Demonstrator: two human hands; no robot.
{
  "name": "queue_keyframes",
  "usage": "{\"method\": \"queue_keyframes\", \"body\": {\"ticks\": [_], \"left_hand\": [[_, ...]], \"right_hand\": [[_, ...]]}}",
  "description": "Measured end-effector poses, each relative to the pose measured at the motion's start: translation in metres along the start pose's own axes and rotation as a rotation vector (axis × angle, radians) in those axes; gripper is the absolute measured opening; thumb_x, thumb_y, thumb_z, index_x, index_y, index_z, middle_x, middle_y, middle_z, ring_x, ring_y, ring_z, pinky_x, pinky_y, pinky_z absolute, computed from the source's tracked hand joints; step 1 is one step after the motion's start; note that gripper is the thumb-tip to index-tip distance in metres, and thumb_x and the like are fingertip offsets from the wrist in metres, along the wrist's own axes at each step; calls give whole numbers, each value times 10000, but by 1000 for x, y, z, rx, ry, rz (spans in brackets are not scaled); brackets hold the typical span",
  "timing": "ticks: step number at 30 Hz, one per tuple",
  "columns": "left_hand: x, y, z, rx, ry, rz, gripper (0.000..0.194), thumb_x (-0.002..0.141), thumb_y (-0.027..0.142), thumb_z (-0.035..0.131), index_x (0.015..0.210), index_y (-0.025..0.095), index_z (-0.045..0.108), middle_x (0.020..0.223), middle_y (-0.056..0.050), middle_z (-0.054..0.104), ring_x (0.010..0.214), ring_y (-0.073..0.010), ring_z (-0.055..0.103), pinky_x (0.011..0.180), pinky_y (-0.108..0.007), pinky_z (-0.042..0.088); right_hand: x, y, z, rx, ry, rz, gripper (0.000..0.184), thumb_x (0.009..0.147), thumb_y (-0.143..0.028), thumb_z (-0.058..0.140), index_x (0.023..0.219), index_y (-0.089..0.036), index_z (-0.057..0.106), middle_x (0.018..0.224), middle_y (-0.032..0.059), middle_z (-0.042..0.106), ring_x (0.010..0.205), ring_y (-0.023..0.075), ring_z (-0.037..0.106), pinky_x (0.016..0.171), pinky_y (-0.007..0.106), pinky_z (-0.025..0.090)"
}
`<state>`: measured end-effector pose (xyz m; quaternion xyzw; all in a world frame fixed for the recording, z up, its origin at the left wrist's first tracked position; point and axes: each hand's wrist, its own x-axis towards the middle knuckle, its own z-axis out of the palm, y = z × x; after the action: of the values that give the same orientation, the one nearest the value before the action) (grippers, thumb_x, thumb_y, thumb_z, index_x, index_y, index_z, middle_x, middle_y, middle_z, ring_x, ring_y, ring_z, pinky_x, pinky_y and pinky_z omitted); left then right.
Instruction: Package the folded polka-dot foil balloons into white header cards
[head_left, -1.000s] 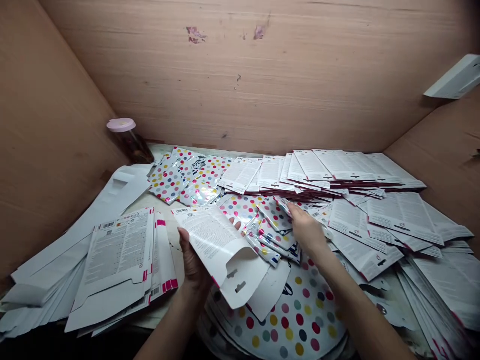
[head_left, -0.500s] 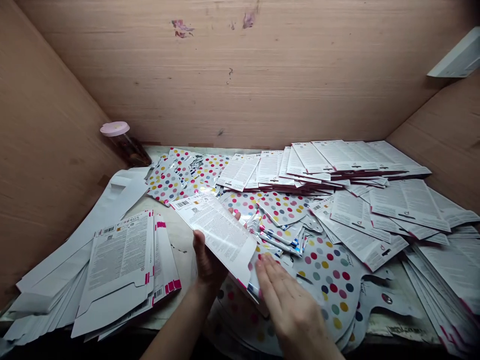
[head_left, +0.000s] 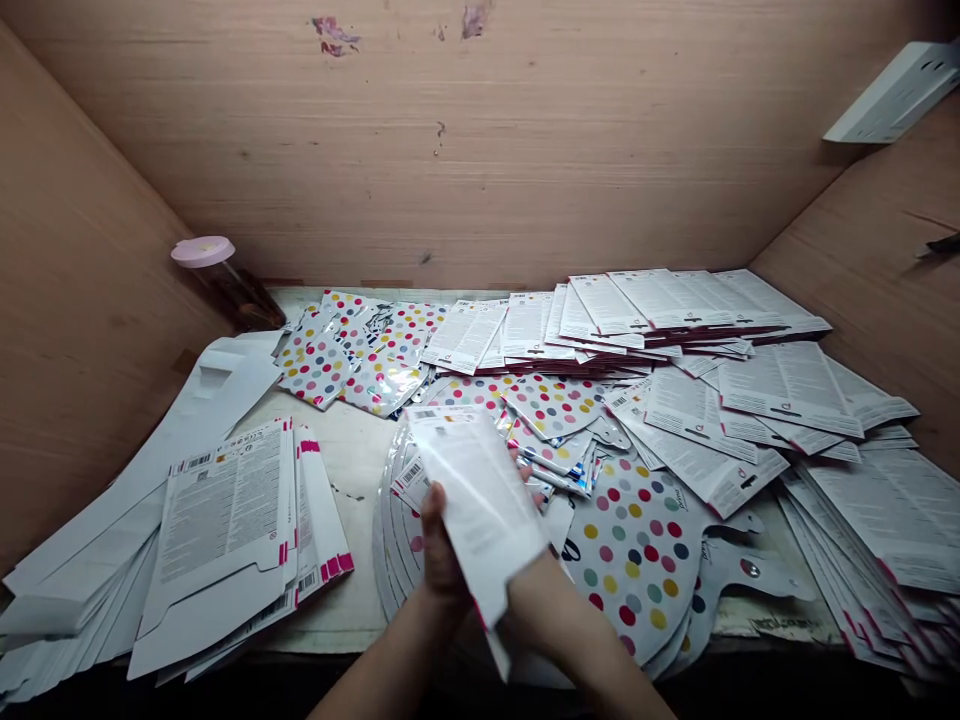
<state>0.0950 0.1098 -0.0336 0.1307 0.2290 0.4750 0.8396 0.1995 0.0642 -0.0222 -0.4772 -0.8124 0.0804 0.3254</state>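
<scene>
My left hand (head_left: 441,545) grips a white printed cardboard sleeve (head_left: 476,500), thumb on its near face and fingertips showing past its right edge. The sleeve is tilted, its open end towards me. My right hand goes into that open end up to about the wrist (head_left: 544,600), so its fingers are hidden. Beneath lie polka-dot round-ended boards with handles (head_left: 637,550). Silvery polka-dot packets (head_left: 555,410) rest on top of them, just behind the sleeve.
Flat unfilled sleeves (head_left: 225,520) are stacked at left. Printed sleeves (head_left: 787,390) spread in piles at right and along the back. More polka-dot packets (head_left: 360,350) lie at back left, near a pink-lidded jar (head_left: 225,285). Wooden panels (head_left: 480,180) enclose the table.
My right hand has moved from beside the sleeve's open end to inside it. The sleeve has turned more upright. The view has shifted slightly to the right.
</scene>
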Motion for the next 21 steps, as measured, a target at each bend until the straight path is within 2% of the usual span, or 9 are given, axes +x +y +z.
{"method": "queue_keyframes", "body": {"ticks": [4, 6, 9, 11, 13, 15, 17, 19, 21], "left_hand": [[11, 27, -17, 199, 180, 98, 652, 711, 387, 714, 1295, 147, 553, 1173, -127, 690, 1141, -365, 615, 1037, -504, 446], [12, 30, -28, 429, 180, 103, 684, 739, 241, 727, 1368, 156, 473, 1213, -131, 668, 1165, -332, 605, 1040, -482, 450], [4, 16, -45, 842, 184, 261, 813, 832, 250, 664, 1515, 245, 222, 1440, -155, 483, 1277, -328, 519, 1028, -516, 454], [-7, 5, -54, 1261, 227, 468, 762, 867, 220, 612, 1519, 302, 227, 1558, -127, 315, 1393, -339, 371, 1084, -567, 373], [-20, -1, -62, 1682, 79, 603, 610, 894, 198, 569, 1460, 329, 381, 1554, -80, 345, 1439, -325, 286, 1134, -586, 286], [-32, -1, -68, 1933, -215, 562, 509, 907, 287, 577, 1405, 316, 475, 1491, -79, 453, 1427, -326, 314, 1138, -595, 278], [-40, 1, -74, 2038, -416, 469, 641, 858, 461, 633, 1436, 267, 436, 1495, -116, 444, 1415, -352, 331, 1122, -611, 300], [-45, 1, -78, 2107, -446, 437, 820, 797, 582, 654, 1476, 223, 367, 1545, -145, 350, 1435, -375, 279, 1122, -625, 285], [-46, 0, -81, 2149, -444, 454, 860, 794, 607, 642, 1493, 215, 330, 1560, -144, 318, 1448, -365, 252, 1133, -609, 273]], "right_hand": [[-28, 5, -31, 200, -10, -97, 438, 895, -93, 490, 1315, -210, 532, 1219, 97, 659, 1180, 232, 597, 950, 346, 565], [-43, 18, -36, 222, 82, -3, 386, 910, -81, 493, 1259, -228, 571, 1097, 97, 675, 1052, 221, 644, 866, 342, 585], [-53, 44, -21, 111, 112, 200, 325, 933, -113, 483, 1207, -228, 615, 995, 100, 642, 917, 231, 641, 770, 389, 582], [-57, 58, -4, 73, 100, 240, 276, 934, -144, 496, 1159, -220, 637, 974, 93, 620, 896, 231, 619, 753, 395, 574], [-61, 63, 9, 57, 106, 260, 214, 927, -155, 521, 1089, -205, 652, 963, 89, 598, 893, 230, 593, 758, 403, 560], [-66, 62, 16, 45, 117, 263, 168, 924, -144, 536, 1033, -194, 654, 922, 79, 580, 865, 222, 567, 744, 400, 540], [-71, 57, 17, 54, 120, 256, 161, 927, -112, 531, 1002, -191, 650, 876, 64, 567, 832, 207, 545, 722, 381, 522], [-75, 53, 17, 73, 139, 265, 167, 926, -90, 531, 993, -192, 644, 866, 59, 559, 827, 200, 535, 720, 370, 512], [-76, 52, 18, 82, 170, 290, 157, 921, -91, 545, 992, -195, 638, 876, 59, 553, 837, 202, 534, 728, 372, 506]]}}
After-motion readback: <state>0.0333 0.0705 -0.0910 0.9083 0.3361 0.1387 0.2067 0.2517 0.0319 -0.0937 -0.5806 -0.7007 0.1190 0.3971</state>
